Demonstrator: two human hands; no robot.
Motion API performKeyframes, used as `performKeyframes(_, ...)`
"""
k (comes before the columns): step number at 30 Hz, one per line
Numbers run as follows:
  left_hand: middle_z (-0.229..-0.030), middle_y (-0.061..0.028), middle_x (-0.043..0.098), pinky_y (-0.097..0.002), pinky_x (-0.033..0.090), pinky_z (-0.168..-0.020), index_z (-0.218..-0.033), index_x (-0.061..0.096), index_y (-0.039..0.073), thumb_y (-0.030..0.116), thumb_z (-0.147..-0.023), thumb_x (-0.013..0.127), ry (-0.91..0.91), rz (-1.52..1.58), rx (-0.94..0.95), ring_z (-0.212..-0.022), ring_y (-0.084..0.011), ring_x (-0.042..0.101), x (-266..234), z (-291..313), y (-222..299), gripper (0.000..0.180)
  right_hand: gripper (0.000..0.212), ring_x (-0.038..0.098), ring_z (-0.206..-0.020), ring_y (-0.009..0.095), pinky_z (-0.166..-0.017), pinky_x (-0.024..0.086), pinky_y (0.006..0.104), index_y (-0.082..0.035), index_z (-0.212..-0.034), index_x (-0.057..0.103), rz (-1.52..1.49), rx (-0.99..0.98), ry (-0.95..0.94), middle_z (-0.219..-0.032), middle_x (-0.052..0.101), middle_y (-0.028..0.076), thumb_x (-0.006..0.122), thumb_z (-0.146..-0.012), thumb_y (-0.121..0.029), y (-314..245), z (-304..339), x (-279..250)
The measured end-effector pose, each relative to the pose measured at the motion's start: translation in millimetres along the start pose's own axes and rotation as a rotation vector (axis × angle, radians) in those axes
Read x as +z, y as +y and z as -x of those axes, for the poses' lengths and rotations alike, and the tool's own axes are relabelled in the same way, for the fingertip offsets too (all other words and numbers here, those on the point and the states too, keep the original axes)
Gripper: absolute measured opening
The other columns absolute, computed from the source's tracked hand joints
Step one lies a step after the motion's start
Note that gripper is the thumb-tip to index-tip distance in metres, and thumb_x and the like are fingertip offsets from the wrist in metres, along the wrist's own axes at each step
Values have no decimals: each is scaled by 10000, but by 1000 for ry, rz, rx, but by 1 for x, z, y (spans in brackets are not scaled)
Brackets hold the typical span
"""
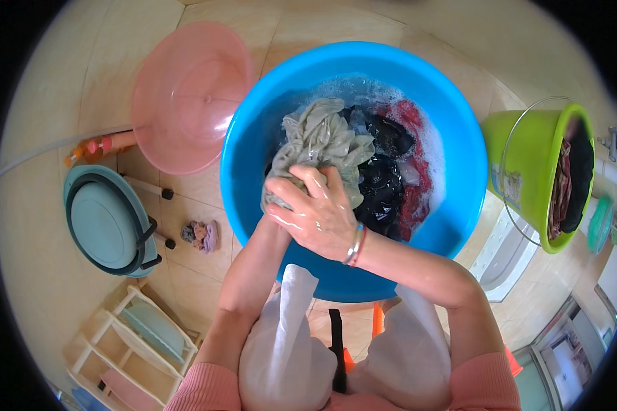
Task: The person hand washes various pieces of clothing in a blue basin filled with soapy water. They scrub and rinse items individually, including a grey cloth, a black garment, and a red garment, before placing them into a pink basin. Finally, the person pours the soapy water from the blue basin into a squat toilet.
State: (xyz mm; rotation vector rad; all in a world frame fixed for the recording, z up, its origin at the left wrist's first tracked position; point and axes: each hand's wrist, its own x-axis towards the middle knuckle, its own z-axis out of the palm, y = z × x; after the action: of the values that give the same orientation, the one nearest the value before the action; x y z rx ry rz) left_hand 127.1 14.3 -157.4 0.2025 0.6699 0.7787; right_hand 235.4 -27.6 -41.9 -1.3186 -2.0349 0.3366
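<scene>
A wet, grey-beige garment (328,133) is bunched up over a large blue basin (445,75) of soapy water. My right hand (315,216) is wet and lies across the garment's near end, its bent fingers gripping the cloth. Beneath it, my left hand (273,223) goes in against the same cloth. Its fingers are hidden by the cloth and by my right hand. Dark wet clothes (384,181) and a red piece of clothing (419,175) soak in the basin, with suds (353,85) along the far side.
A translucent pink basin (192,89) stands far left. Nearer, a stool (144,185) carries a grey-green basin (103,226). Small scrunched bands (202,236) lie on the tiles. At right, a green bucket (524,157) holds dark clothes. A white rack (127,342) is at lower left.
</scene>
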Motion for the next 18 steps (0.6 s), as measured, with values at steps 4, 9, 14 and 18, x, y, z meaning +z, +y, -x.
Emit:
performKeyframes(4, -1316, -111, 550, -363, 433, -1019, -1328, 487, 55, 238, -979, 503, 55, -78, 14, -1187, -237, 537, 4, 10, 9, 394, 148, 516, -937, 207, -665, 449, 343, -179, -725, 655, -47, 43, 144, -954, 567, -46, 764, -664, -260, 1, -21, 6)
performKeyframes(9, -1342, -93, 532, -345, 416, -1034, -1325, 483, 63, 214, -981, 497, 226, -510, 156, -1228, -222, 510, 2, 4, 4, 376, 192, 523, -653, 209, -490, 442, 304, -127, -632, 585, -230, -19, 364, -727, 517, 3, 770, -650, -173, 34, -32, 18)
performKeyframes(14, -1325, -59, 542, -343, 415, -1025, -1294, 502, 99, 287, -978, 517, 502, -178, 215, -1227, -207, 508, 41, -1, 17, 368, 230, 583, -650, 340, -575, 478, 395, -41, -684, 610, -343, 408, 247, -747, 587, 135, 690, -796, -226, 94, -17, 34)
performKeyframes(18, -1313, -36, 541, -418, 396, -1030, -1304, 493, 109, 374, -943, 591, 404, -175, 74, -1225, -205, 495, 57, -2, 30, 458, 411, 627, -853, 373, -746, 504, 479, -96, -892, 704, -123, 985, -224, -938, 675, 124, 497, -935, -449, 157, -5, 42)
